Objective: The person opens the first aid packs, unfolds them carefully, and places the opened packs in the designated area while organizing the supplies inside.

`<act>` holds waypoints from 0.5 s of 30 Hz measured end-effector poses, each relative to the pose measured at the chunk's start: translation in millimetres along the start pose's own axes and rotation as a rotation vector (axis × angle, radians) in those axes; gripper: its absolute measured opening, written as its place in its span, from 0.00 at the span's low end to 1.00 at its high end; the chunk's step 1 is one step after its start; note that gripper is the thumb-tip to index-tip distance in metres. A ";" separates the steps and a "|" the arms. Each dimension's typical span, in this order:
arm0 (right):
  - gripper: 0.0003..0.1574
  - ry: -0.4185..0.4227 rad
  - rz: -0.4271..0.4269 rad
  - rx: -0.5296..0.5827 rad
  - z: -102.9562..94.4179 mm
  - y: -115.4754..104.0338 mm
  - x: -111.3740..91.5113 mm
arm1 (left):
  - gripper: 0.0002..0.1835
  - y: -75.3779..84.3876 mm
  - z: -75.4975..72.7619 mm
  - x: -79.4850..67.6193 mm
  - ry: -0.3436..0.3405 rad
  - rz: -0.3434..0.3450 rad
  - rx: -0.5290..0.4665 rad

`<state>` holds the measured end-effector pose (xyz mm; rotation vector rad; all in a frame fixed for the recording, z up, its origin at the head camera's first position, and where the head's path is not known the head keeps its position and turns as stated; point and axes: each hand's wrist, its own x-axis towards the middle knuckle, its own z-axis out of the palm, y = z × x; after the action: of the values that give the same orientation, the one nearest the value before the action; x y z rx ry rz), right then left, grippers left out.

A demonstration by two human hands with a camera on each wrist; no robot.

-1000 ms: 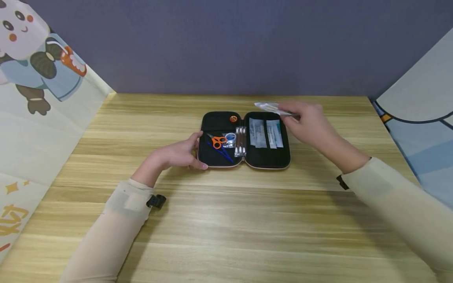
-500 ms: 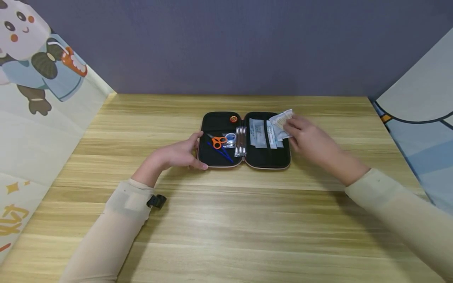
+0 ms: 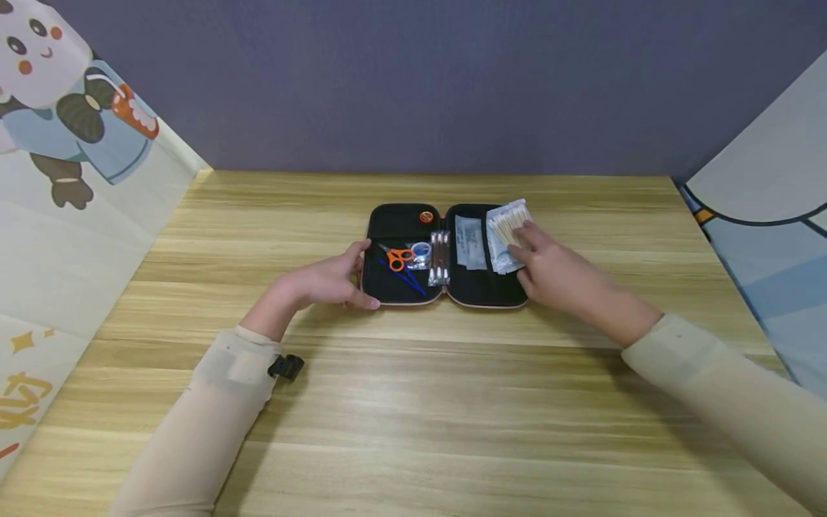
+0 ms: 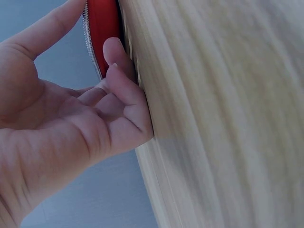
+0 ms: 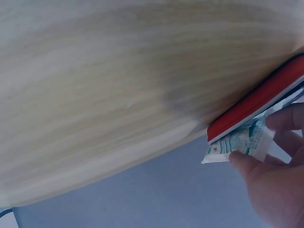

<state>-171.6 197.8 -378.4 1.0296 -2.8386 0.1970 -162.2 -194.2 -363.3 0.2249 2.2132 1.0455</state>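
A zipped first-aid case [image 3: 504, 293] lies open and flat, black inside. My left hand [image 3: 329, 278] holds its left end, thumb near the front corner and a finger at the side. In the left wrist view, other fingers curl against the case's red side [image 4: 105, 33]. Over the right half, my right hand [image 3: 562, 274] pinches a clear packet of cotton swabs [image 3: 505, 228], which lies over the strap and covers the sachets there. The right wrist view shows printed packaging [image 5: 247, 142] at the case's rim, between thumb and fingers.
In the case's left half are orange scissors [image 3: 397, 258], blue tweezers [image 3: 410, 281] and a tape roll [image 3: 421, 251]. Brown-centred swabs [image 3: 439, 258] lie along the hinge. Flat sachets [image 3: 470, 244] sit under the right half's strap. A dark wall [image 3: 439, 86] stands behind the wooden table [image 3: 413, 416].
My right hand has brought the swab packet down from above the case's back edge onto its right half, turning it face up. The left hand and the case have stayed in place.
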 end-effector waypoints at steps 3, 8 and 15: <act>0.28 -0.037 0.018 0.016 0.8 -2.7 1.6 | 0.67 -0.3 -0.2 0.3 0.000 0.001 0.000; 0.28 -0.074 0.035 0.042 2.7 -6.7 5.4 | 0.67 0.0 0.2 0.3 -0.002 -0.005 -0.004; 0.28 -0.076 0.065 0.148 4.8 -12.2 11.2 | 0.67 1.0 0.7 -0.1 0.006 0.007 0.003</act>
<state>-172.6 180.7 -380.5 0.9916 -2.9669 0.3868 -161.8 -193.2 -362.9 0.2318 2.2205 1.0486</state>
